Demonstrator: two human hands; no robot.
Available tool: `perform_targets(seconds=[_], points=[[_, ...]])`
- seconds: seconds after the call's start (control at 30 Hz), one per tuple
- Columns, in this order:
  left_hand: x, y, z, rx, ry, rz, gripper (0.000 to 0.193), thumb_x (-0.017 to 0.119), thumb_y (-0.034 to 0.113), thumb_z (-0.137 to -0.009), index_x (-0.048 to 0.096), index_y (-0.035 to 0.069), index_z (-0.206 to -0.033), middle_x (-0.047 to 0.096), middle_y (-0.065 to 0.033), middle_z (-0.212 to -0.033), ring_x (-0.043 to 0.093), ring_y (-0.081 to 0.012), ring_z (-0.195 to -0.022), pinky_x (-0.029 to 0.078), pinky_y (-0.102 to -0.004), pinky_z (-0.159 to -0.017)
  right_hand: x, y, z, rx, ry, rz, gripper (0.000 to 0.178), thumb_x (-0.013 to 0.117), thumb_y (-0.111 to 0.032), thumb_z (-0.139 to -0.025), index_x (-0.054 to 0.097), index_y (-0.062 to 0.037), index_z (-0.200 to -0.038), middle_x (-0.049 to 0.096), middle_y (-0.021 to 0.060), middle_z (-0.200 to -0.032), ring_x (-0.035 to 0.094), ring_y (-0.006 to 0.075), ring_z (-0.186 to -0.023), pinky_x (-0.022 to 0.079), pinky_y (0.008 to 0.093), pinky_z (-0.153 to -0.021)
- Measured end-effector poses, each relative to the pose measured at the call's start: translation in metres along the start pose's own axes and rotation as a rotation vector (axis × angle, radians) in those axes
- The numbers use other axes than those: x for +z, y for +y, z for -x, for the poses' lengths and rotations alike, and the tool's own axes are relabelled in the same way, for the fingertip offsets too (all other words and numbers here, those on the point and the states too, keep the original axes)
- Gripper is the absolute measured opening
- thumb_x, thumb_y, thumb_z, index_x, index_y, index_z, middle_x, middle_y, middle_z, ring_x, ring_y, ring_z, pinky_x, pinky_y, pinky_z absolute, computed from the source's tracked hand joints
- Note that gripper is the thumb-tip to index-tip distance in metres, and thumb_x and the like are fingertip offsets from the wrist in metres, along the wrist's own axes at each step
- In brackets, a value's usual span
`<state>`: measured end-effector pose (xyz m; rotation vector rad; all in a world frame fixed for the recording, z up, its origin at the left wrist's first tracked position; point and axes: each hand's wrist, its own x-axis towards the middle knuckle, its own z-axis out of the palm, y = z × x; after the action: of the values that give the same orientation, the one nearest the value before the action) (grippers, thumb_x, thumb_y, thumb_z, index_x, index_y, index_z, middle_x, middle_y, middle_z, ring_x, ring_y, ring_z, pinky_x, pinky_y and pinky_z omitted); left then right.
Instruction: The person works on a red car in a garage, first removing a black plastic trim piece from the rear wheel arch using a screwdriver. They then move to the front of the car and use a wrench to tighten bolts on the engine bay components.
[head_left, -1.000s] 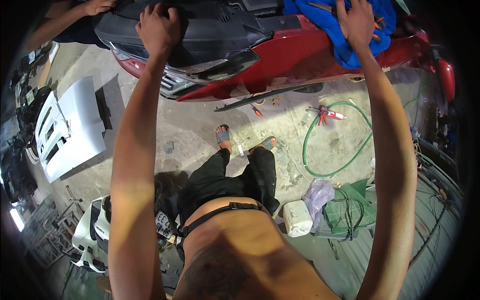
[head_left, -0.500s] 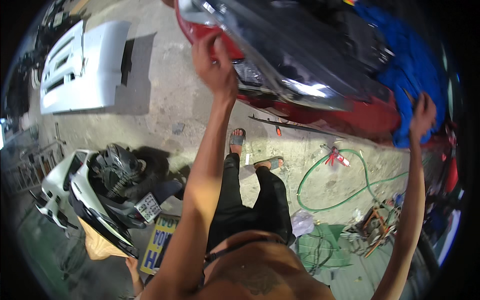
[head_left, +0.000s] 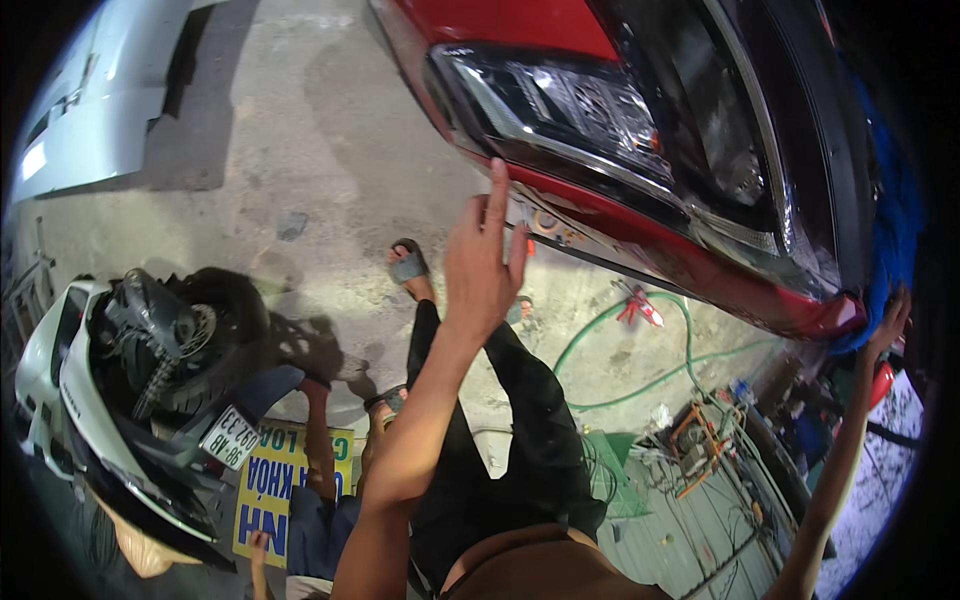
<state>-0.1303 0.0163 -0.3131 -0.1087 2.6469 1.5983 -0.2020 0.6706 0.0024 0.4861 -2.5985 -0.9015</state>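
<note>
The front of a red car (head_left: 690,240) fills the upper right, with a clear headlight (head_left: 570,110) set in it. Below the headlight is my left hand (head_left: 485,265), its index finger stretched toward the red edge and its thumb held apart. It holds nothing, and I cannot tell whether the fingertip touches the car. At the far right, my right hand (head_left: 888,322) rests by a blue cloth (head_left: 885,260) draped over the car, its fingers extended along it. Nothing shows in that hand, though its palm is hidden.
A white motor scooter (head_left: 110,420) stands at lower left beside another person's arm (head_left: 318,440) and a yellow sign (head_left: 250,500). A white body panel (head_left: 110,110) lies at upper left. A green hose (head_left: 575,350), a red-handled tool (head_left: 640,308) and a parts pile (head_left: 695,450) are on the right.
My view has shifted closer to the car front. My left hand has moved from the red corner to below the headlight, its index finger extending. My right hand sits lower on the blue cloth.
</note>
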Motion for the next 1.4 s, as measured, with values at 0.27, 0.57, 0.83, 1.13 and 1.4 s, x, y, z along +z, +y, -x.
perform_targets(seconds=[0.27,0.57,0.83,1.13,1.4], points=[[-0.006,0.006,0.0,-0.293,0.194,0.432,0.023,0.068,0.019,-0.092,0.058,-0.001,-0.093,0.057,-0.0053,-0.075,0.054,-0.0116,-0.068,0.045,-0.0268,-0.063,-0.01,0.016,-0.003,-0.068,-0.011,-0.057,0.047,0.058,-0.031,-0.093,0.056,0.0011,-0.127,0.059,0.0219,-0.127,0.061,0.0393,-0.111,0.052,0.0426,-0.09],[-0.006,0.001,-0.038,-0.604,-0.133,0.936,0.018,0.069,0.012,-0.091,0.067,-0.002,-0.08,0.064,-0.0041,-0.069,0.058,-0.0089,-0.064,0.046,-0.0232,-0.061,-0.02,-0.012,-0.012,-0.104,0.025,-0.064,0.067,0.04,-0.055,-0.098,0.057,0.0028,-0.125,0.058,0.0235,-0.127,0.06,0.0416,-0.112,0.051,0.0466,-0.091],[-0.003,-0.001,-0.039,-0.696,-0.109,0.948,0.014,0.061,0.001,-0.09,0.065,-0.004,-0.077,0.067,-0.0099,-0.071,0.063,-0.0129,-0.064,0.051,-0.0244,-0.06,-0.036,-0.029,-0.013,0.029,-0.113,-0.16,0.054,0.044,-0.042,-0.101,0.052,0.0034,-0.128,0.054,0.025,-0.132,0.054,0.0434,-0.12,0.044,0.0503,-0.1],[-0.009,0.002,-0.045,-0.746,-0.16,0.94,0.017,0.062,0.005,-0.091,0.067,-0.002,-0.076,0.068,-0.0106,-0.069,0.061,-0.0139,-0.058,0.047,-0.0256,-0.054,-0.04,-0.029,-0.003,-0.006,-0.076,-0.111,0.037,0.052,-0.018,-0.096,0.055,0.0043,-0.126,0.056,0.023,-0.13,0.056,0.0411,-0.117,0.048,0.0449,-0.096],[-0.005,-0.011,-0.043,-0.653,-0.196,0.892,0.022,0.065,0.015,-0.093,0.067,-0.001,-0.078,0.068,-0.0111,-0.071,0.062,-0.015,-0.061,0.046,-0.0255,-0.06,-0.02,-0.038,0.007,0.19,-0.032,-0.287,0.037,0.059,-0.011,-0.093,0.051,0.0012,-0.127,0.051,0.022,-0.133,0.058,0.0373,-0.112,0.048,0.0409,-0.096]])
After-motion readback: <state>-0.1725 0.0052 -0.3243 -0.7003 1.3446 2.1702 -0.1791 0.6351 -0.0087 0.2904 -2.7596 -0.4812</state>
